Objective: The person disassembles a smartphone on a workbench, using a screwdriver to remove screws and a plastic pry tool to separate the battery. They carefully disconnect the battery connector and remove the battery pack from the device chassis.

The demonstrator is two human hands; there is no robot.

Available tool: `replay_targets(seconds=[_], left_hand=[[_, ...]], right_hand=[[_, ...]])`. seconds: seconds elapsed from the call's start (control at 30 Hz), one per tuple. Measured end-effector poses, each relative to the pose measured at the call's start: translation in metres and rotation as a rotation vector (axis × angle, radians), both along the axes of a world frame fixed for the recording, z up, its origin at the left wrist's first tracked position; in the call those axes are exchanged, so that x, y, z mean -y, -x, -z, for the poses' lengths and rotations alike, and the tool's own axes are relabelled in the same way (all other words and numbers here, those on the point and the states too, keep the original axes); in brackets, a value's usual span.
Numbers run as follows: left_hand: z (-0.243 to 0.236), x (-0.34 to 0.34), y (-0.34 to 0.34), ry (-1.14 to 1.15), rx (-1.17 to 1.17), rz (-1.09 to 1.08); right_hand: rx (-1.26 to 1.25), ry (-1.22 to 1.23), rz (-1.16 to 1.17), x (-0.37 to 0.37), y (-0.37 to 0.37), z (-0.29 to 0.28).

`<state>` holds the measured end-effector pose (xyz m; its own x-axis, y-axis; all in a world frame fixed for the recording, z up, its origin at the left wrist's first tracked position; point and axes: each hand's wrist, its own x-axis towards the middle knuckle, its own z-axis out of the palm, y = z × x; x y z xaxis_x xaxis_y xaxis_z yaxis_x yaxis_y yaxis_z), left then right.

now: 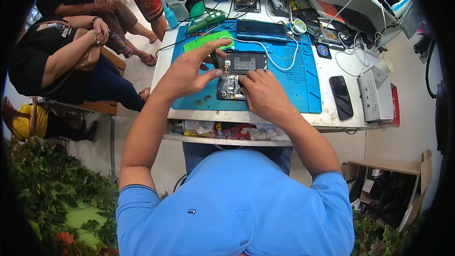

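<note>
An opened phone (230,86) lies on a blue repair mat (307,90), its internal board exposed and a short flex cable rising from it toward a separated dark panel (246,62) above. My left hand (194,73) hovers over the phone's left side, thumb and index finger spread, the thumb tip near the cable; a narrow dark item beside those fingers is too unclear to name. My right hand (265,92) grips the right edge of the lower phone half with curled fingers. Behind them lie a bright green sheet (199,42) and a blue phone (261,30).
A black phone (341,97), white box (377,92), cables and tools crowd the desk. A drawer (230,130) of oddments sits below its front edge. At the left, several people (61,61) sit or stand near the desk. Foliage fills the lower left; a wooden shelf (381,164) stands lower right.
</note>
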<state>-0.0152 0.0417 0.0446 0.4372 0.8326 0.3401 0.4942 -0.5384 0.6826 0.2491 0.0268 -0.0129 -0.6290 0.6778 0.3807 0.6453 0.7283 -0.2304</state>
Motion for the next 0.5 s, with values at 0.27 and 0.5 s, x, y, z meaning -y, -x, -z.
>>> replay_targets(seconds=[0.27, 0.5], left_hand=[[-0.001, 0.001, 0.000, -0.007, -0.048, -0.024], [0.018, 0.003, 0.003, -0.035, 0.059, -0.015]], right_hand=[[0.001, -0.008, -0.012, -0.005, 0.005, -0.001], [0.025, -0.014, -0.025, -0.017, 0.013, 0.003]])
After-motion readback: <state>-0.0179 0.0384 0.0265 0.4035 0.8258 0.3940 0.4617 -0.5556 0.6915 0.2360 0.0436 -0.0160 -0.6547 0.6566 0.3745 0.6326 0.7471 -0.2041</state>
